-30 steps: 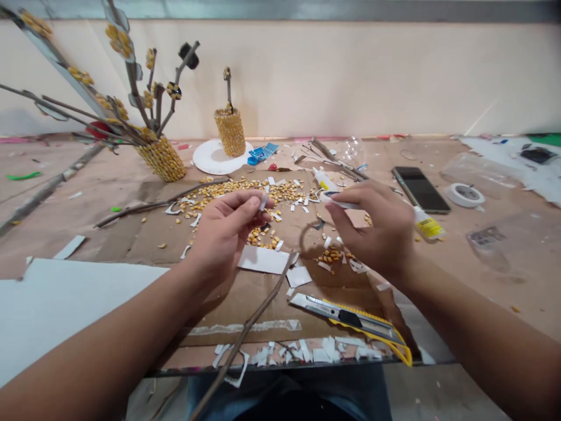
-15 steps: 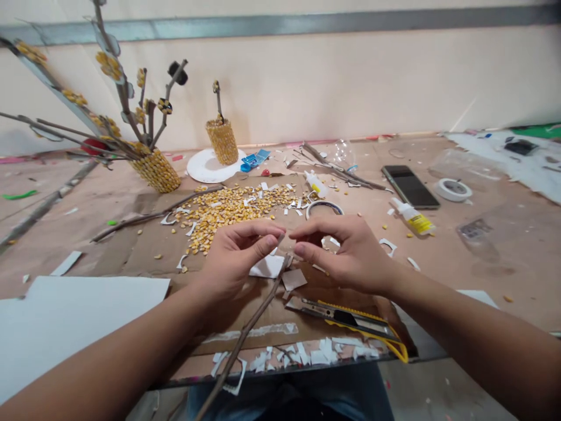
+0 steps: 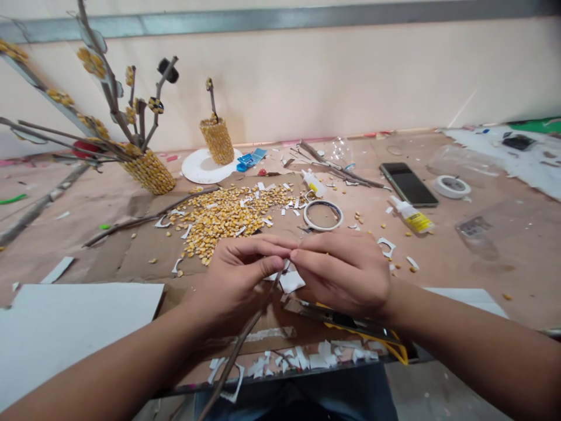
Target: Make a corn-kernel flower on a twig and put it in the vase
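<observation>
Nearest: a twig [image 3: 241, 340], thin, grey-brown, slightly knotted and bent, lies at a slant; its lower end overhangs the near edge of the table [image 3: 464, 263], its upper end runs up to the fingertips. Contact there cannot be told. White paper scraps [image 3: 324, 354] line the edge.

Left hand [image 3: 249, 269]: thumb and fingers drawn in to a near pinch. Right hand [image 3: 337, 266]: fingers curled, tips meeting the left's. Whatever lies between them is hidden; grip of either hand cannot be told. Partly under the right hand: cutter [image 3: 350, 321], yellow-edged. Just below the fingertips: white paper square [image 3: 292, 282].

Beyond: loose yellow corn kernels [image 3: 219, 219] on cardboard; 1 tape ring [image 3: 323, 227]; 2 glue bottles, 1 nearer [image 3: 414, 217], 1 farther [image 3: 314, 184]. Farthest: 2 kernel-covered pots, left [image 3: 151, 172] tilted, holding branches; right [image 3: 218, 142] on a white plate [image 3: 193, 168].
</observation>
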### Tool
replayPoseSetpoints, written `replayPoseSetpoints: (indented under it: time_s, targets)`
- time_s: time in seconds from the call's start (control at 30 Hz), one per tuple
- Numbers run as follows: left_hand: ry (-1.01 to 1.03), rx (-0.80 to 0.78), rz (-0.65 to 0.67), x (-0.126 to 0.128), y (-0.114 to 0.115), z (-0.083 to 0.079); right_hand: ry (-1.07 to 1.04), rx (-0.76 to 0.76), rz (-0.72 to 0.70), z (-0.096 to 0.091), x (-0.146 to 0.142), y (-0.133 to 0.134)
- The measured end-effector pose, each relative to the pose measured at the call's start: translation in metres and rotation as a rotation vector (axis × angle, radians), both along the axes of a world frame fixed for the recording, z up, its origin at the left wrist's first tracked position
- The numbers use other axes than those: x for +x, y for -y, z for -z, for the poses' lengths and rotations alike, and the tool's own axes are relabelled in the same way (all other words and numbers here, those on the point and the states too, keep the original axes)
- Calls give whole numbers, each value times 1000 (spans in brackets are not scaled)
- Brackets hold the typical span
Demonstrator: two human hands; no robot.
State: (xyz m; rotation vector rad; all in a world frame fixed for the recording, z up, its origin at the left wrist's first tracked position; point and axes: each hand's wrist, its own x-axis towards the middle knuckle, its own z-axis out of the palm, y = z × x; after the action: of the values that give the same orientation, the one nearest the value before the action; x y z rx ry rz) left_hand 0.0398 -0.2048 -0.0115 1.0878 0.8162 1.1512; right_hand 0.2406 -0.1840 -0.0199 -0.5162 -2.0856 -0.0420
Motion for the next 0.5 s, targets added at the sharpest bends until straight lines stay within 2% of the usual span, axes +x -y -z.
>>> replayPoseSetpoints:
  time_s: [0.1, 0.2, 0.4, 0.5]
  targets:
    - [-15, -8, 2, -1, -1, 1, -21, -67, 29, 2, -2, 0]
    - [-29, 8, -2, -3, -2, 2, -51, -106, -2, 7, -2, -2]
    - [-177, 77, 23, -4, 0, -3, 52, 86, 36, 2, 5, -4]
    - [-213, 131, 30, -5, 0, -6, 111, 73, 64, -4, 6, -4]
